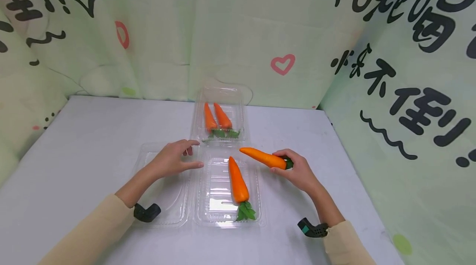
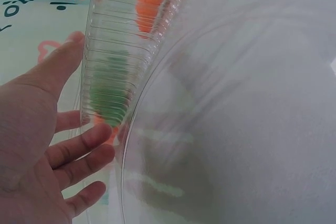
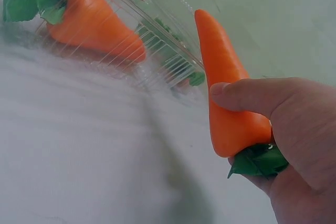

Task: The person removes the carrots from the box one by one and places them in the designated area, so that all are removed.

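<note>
And the right hand [image 1: 297, 170] has a carrot [image 1: 262, 157] pinched near its leafy end, tip angled toward the left hand [image 1: 172, 159]! That left hand holds nothing, thumb and fingers loosely spread, right by the open box [image 1: 213, 190]; touching or not, can't tell. Between the hands, nearer the person, a second carrot [image 1: 238, 182] lies in that box. Beyond both hands, a far box [image 1: 239, 118] holds two more carrots [image 1: 223, 117].

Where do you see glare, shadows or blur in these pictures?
Head view: white glare on the near container; left wrist view: green leaves look blurred through ribbed plastic; right wrist view: a soft-edged shadow crosses the tabletop.
</note>
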Tool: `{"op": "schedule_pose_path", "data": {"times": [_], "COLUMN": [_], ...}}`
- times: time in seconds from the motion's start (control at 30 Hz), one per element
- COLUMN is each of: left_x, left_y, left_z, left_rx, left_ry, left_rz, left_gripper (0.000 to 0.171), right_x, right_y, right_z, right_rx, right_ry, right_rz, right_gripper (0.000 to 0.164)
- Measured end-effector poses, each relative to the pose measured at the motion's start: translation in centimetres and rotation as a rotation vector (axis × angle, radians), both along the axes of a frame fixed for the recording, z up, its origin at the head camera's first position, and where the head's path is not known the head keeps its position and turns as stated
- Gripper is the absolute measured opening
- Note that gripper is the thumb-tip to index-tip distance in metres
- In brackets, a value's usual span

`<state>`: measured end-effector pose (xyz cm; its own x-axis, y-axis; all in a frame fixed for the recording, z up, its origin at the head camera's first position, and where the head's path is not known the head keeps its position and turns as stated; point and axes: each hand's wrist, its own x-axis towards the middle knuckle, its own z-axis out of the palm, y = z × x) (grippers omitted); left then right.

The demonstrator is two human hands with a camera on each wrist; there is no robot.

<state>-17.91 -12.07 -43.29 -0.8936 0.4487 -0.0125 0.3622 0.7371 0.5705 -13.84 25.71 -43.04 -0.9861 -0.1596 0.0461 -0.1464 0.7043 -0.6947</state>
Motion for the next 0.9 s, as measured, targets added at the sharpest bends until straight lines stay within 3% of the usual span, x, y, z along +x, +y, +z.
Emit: {"op": "schedule_pose_path", "data": {"times": [0.9], "left_x": [0.1], "left_y": [0.1], "left_z": [0.1], "left_rx": [-0.006], "left_ry": [-0.003], "left_rz": [0.009], "left_gripper": [0.072], "right_x": [0.3], "right_y": [1.3], "right_z": [-0.6], "right_rx": [0.024], "right_ry": [-0.010], "right_rz": [-0.039], "right_gripper": [0.043]}}
